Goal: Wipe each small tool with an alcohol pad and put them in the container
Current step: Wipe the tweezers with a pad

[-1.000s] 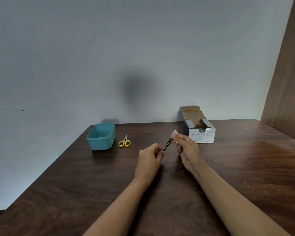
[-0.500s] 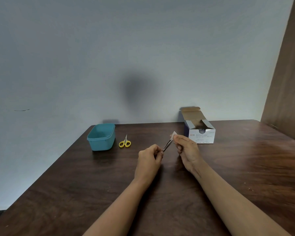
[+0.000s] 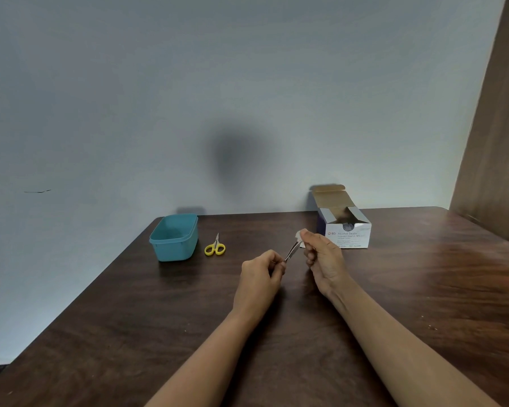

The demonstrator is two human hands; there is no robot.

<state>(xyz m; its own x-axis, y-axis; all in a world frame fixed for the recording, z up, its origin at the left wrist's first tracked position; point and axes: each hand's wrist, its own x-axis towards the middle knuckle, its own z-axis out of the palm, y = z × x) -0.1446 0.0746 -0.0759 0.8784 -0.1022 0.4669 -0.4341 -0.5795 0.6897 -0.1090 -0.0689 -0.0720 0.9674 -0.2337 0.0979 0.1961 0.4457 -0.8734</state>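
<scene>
With the left hand pinching the tweezers above the worktop and the right hand pinching the pad round their tip, a hard tug could pull them loose.

Left hand grips tweezers; right hand pinches pad around them.
</scene>
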